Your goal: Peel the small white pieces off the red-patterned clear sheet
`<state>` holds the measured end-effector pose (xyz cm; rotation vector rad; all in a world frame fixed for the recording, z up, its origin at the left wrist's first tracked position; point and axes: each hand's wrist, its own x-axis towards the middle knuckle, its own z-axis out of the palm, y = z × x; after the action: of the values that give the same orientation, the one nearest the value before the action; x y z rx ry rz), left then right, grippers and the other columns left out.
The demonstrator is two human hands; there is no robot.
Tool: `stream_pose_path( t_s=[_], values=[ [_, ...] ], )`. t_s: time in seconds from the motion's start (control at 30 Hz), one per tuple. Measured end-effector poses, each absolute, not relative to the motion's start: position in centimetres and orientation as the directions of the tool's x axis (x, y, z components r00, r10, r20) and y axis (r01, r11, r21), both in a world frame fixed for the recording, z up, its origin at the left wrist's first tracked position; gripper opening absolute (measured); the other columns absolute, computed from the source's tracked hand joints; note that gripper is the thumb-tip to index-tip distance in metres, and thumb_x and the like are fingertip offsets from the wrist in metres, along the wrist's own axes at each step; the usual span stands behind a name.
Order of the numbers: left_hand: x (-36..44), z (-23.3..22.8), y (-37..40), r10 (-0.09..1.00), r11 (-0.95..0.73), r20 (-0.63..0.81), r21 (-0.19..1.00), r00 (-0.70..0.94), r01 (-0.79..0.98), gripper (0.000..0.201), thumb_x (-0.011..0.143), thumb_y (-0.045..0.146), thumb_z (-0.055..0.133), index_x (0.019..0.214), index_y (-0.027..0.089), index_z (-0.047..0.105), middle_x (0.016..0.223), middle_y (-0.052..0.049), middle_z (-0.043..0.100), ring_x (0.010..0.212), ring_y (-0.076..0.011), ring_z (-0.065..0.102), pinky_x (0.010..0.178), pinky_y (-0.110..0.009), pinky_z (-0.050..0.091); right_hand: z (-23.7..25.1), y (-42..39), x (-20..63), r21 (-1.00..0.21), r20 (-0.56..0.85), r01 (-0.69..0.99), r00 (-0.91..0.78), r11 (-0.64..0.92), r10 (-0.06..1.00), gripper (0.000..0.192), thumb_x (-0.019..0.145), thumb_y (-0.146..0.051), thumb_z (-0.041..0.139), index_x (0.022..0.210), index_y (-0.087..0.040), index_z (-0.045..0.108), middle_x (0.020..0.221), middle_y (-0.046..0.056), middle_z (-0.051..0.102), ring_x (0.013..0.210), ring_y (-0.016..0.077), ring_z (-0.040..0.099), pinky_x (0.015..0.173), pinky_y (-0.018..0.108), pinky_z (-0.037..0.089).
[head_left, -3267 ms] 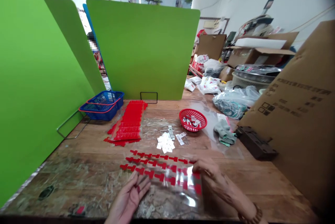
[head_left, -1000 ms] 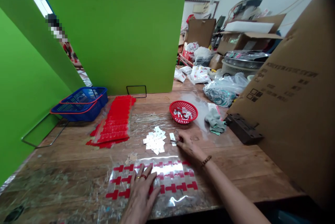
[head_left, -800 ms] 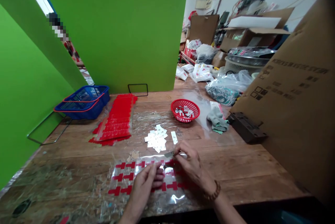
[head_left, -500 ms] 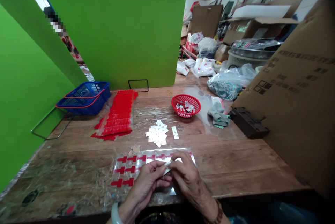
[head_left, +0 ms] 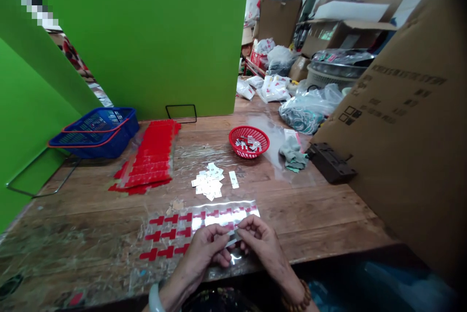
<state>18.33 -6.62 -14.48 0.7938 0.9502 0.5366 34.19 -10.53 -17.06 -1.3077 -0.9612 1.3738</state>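
Note:
Both my left hand [head_left: 205,250] and my right hand [head_left: 258,239] are closed in a pinch, low over the front of the table. Between the fingertips is a small pale strip [head_left: 232,238], gripped from either side; much of it is hidden by the fingers. Beneath the hands lies a clear plastic sheet with rows of red T-shaped stickers [head_left: 168,234], its right part glossy with reflections. Just beyond it rests a loose pile of small white rectangular tags [head_left: 208,182]. One single tag [head_left: 234,180] lies apart, right of the pile.
A red basket [head_left: 249,153] holding small pieces stands behind the pile. Stacked red sheets [head_left: 151,154] and a blue basket [head_left: 98,149] sit at the left. On the right are a grey cloth [head_left: 293,154], a dark metal block [head_left: 332,164] and a large cardboard panel [head_left: 397,132].
The view has swung slightly right, so everything sits further left. My right hand's fingers have drawn back a little, showing more of the pale strip.

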Motion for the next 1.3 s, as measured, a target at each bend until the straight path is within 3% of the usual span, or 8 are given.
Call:
stream_pose_path(
  t_s=[0.1,0.2,0.27,0.37,0.83,1.07,1.3],
  values=[
    [18.4,-14.7,-6.2,0.728,0.58,-0.491,0.813,0.478,-0.048,0.024,0.07,0.031,0.068,0.078,0.011,0.056,0.055,-0.002,0.063,0.042,-0.0072,0.055,0.041,-0.015,0.042,-17.3,-10.4,35.9,-0.987,-0.143,0.053,0.164,-0.154,0.976,0.02,0.084,-0.033,0.053,0.096,-0.018,0.055,0.068,0.0,0.059,0.058,0.0133,0.057,0.053,0.024,0.045],
    [19.0,-14.9,-4.9,0.763,0.534,-0.461,0.845,0.453,-0.039,0.023,0.074,0.032,0.063,0.079,0.012,0.054,0.052,-0.001,0.062,0.04,-0.0063,0.053,0.041,-0.014,0.04,-17.4,-9.9,37.9,-0.915,0.077,0.402,0.278,-0.043,0.958,0.013,0.084,-0.025,0.051,0.093,-0.02,0.059,0.085,0.004,0.061,0.078,0.0179,0.058,0.071,0.03,0.045],
    [19.9,-15.0,-3.9,0.774,0.513,-0.443,0.857,0.453,-0.039,0.022,0.075,0.033,0.061,0.08,0.013,0.053,0.053,-0.001,0.062,0.042,-0.0074,0.055,0.043,-0.016,0.042,-17.3,-9.4,38.8,-0.831,0.158,0.557,0.25,-0.009,0.955,0.012,0.083,-0.018,0.05,0.089,-0.02,0.06,0.089,0.005,0.06,0.084,0.0193,0.056,0.077,0.031,0.043],
    [21.8,-15.3,-2.4,0.797,0.431,-0.366,0.902,0.481,-0.026,0.021,0.075,0.034,0.059,0.078,0.015,0.05,0.05,0.001,0.06,0.04,-0.0082,0.054,0.042,-0.017,0.041,-17.3,-8.8,39.3,-0.757,0.189,0.654,0.199,0.014,0.962,0.018,0.08,-0.012,0.049,0.092,-0.02,0.06,0.089,0.005,0.059,0.084,0.0194,0.055,0.076,0.031,0.043],
    [25.5,-18.1,-1.6,0.797,0.409,-0.341,0.912,0.498,-0.029,0.026,0.075,0.041,0.056,0.076,0.018,0.044,0.045,0.005,0.055,0.036,-0.0105,0.054,0.037,-0.018,0.037,-17.7,-7.5,39.3,-0.702,0.177,0.712,0.192,-0.013,0.965,0.013,0.076,-0.008,0.047,0.072,-0.019,0.052,0.073,0.001,0.055,0.067,0.016,0.052,0.062,0.026,0.04],
    [25.6,-18.2,-1.7,0.811,0.414,-0.344,0.909,0.474,-0.048,0.027,0.074,0.042,0.057,0.077,0.018,0.044,0.045,0.005,0.056,0.035,-0.0104,0.054,0.037,-0.017,0.038,-18.4,-8.7,38.3,-0.681,0.247,0.733,0.221,0.007,0.944,0.024,0.082,-0.009,0.043,0.1,-0.019,0.055,0.089,0.006,0.054,0.08,0.0189,0.052,0.073,0.031,0.043],
    [25.8,-18.2,-1.8,0.834,0.393,-0.329,0.918,0.443,-0.056,0.026,0.074,0.04,0.057,0.077,0.017,0.045,0.045,0.005,0.055,0.036,-0.0099,0.054,0.037,-0.017,0.039,-17.9,-8.7,37.4,-0.705,0.217,0.707,0.285,-0.052,0.934,0.012,0.081,-0.01,0.044,0.079,-0.019,0.052,0.082,0.003,0.05,0.072,0.0164,0.051,0.067,0.028,0.041]
  ],
)
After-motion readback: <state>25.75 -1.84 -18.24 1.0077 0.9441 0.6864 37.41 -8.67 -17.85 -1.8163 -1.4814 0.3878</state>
